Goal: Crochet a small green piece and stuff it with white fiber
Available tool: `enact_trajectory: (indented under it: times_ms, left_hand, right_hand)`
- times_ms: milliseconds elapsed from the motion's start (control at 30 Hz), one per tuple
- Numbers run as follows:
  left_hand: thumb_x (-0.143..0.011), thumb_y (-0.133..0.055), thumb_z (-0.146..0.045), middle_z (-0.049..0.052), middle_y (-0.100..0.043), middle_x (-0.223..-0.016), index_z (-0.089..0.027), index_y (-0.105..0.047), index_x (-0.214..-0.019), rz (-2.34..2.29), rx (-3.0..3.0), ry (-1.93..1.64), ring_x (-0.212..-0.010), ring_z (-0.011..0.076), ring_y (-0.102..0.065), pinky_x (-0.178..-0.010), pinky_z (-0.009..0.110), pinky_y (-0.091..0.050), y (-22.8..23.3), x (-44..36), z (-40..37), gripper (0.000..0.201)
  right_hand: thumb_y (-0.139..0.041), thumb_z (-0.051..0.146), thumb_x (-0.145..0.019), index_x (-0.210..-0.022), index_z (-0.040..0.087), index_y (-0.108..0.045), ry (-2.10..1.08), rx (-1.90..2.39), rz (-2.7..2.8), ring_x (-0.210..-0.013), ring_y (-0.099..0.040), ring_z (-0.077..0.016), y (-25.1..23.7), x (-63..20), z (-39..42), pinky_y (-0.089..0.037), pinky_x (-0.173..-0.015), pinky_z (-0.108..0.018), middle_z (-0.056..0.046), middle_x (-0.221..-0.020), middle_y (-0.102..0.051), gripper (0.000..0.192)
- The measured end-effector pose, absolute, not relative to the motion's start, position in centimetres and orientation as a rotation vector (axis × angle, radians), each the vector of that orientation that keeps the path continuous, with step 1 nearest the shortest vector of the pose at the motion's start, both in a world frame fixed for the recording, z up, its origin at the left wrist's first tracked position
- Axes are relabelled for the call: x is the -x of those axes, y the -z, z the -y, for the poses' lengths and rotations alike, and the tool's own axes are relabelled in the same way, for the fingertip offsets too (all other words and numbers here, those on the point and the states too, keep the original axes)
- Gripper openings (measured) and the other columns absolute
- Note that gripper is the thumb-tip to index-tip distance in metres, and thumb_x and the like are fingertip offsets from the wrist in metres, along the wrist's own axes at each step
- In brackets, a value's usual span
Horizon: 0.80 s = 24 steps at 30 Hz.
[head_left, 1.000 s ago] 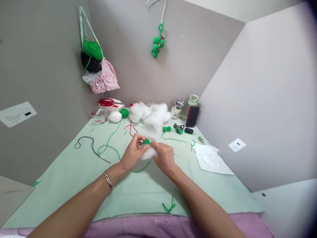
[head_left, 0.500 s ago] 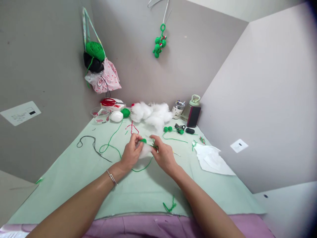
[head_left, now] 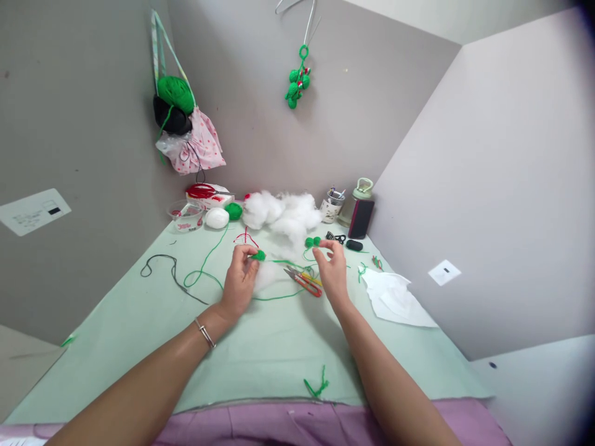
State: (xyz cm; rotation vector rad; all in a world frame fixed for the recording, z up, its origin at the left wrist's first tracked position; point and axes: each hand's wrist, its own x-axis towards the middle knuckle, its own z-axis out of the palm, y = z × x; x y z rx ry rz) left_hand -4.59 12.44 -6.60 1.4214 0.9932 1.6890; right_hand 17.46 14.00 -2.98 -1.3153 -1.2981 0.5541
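My left hand (head_left: 239, 282) pinches a small green crocheted piece (head_left: 260, 255) between thumb and fingertips. Just below it, a tuft of white stuffing (head_left: 266, 275) lies against the fingers. My right hand (head_left: 333, 272) hovers to the right, thumb and index finger curved and apart, with nothing visible between them. Close to its fingertips are two small green crocheted balls (head_left: 313, 242). Orange-handled thread snips (head_left: 304, 282) and a yellow-handled tool (head_left: 312, 278) lie between the hands. A green yarn strand (head_left: 283, 262) stretches from the crocheted piece toward the snips.
White stuffing (head_left: 283, 214) is heaped at the back, beside white (head_left: 217, 218) and green (head_left: 233, 211) yarn balls. A pen cup (head_left: 331, 206), a bottle (head_left: 348, 210) and a phone (head_left: 361, 218) stand at back right. White sheets (head_left: 395, 297) lie right; dark cord (head_left: 174, 272) lies left.
My right hand has moved right, away from the green piece, and its fingers have spread. The snips and yellow tool now show. My left hand has shifted slightly left with the piece.
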Motion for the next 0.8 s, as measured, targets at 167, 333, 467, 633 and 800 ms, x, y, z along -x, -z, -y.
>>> enact_trajectory:
  times_ms: [167, 333, 467, 633, 800]
  left_hand:
    - [-0.092, -0.068, -0.033, 0.004, -0.067, -0.102, -0.025, -0.06, -0.103, -0.939, -1.513, -1.634, -0.101, 0.0239, -0.064, -0.097, 0.037, -0.048, 6.7, 3.9, -11.9, 0.016]
    - [-0.094, -0.064, -0.031, 0.004, -0.066, -0.103, -0.025, -0.058, -0.105, -0.949, -1.531, -1.593, -0.1, 0.0234, -0.063, -0.096, 0.037, -0.048, 6.8, 4.1, -12.0, 0.015]
    - [-0.091, -0.064, -0.026, 0.003, -0.063, -0.101, -0.025, -0.056, -0.104, -0.97, -1.529, -1.544, -0.101, 0.0232, -0.061, -0.097, 0.037, -0.045, 6.8, 4.3, -12.1, 0.015]
    - [-0.089, -0.065, -0.024, 0.002, -0.063, -0.097, -0.025, -0.056, -0.1, -0.942, -1.527, -1.448, -0.097, 0.0229, -0.062, -0.093, 0.036, -0.046, 6.7, 3.6, -11.5, 0.014]
    - [-0.088, -0.065, -0.025, 0.001, -0.06, -0.099, -0.025, -0.052, -0.102, -0.973, -1.439, -1.451, -0.097, 0.0215, -0.061, -0.09, 0.035, -0.047, 6.3, 3.3, -11.2, 0.019]
  right_hand:
    - [-0.063, 0.056, -0.091, -0.123, 0.027, -0.062, -0.847, 1.16, 1.538, -0.119, -0.065, -0.027, 2.4, -15.0, -11.8, -0.051, -0.102, -0.042, -0.009, -0.124, -0.073, 0.044]
    - [-0.071, 0.062, -0.089, -0.072, 0.023, -0.067, -1.149, 1.091, 1.685, -0.064, -0.059, -0.0182, 2.5, -14.1, -10.9, -0.051, -0.065, -0.032, 0.0, -0.064, -0.064, 0.043]
    - [-0.072, 0.06, -0.089, -0.06, 0.022, -0.056, -1.117, 1.07, 1.542, -0.062, -0.048, -0.0135, 2.3, -14.9, -11.6, -0.043, -0.06, -0.028, 0.001, -0.066, -0.056, 0.051]
    - [-0.063, 0.058, -0.091, -0.071, 0.023, -0.05, -1.176, 0.998, 1.448, -0.059, -0.052, -0.0115, 1.5, -14.8, -11.5, -0.043, -0.055, -0.028, -0.005, -0.095, -0.069, 0.043]
    - [-0.072, 0.039, -0.083, -0.096, 0.024, -0.057, -1.152, 1.057, 1.511, -0.054, -0.041, -0.0088, 1.7, -14.3, -11.3, -0.035, -0.052, -0.026, -0.002, -0.094, -0.071, 0.024]
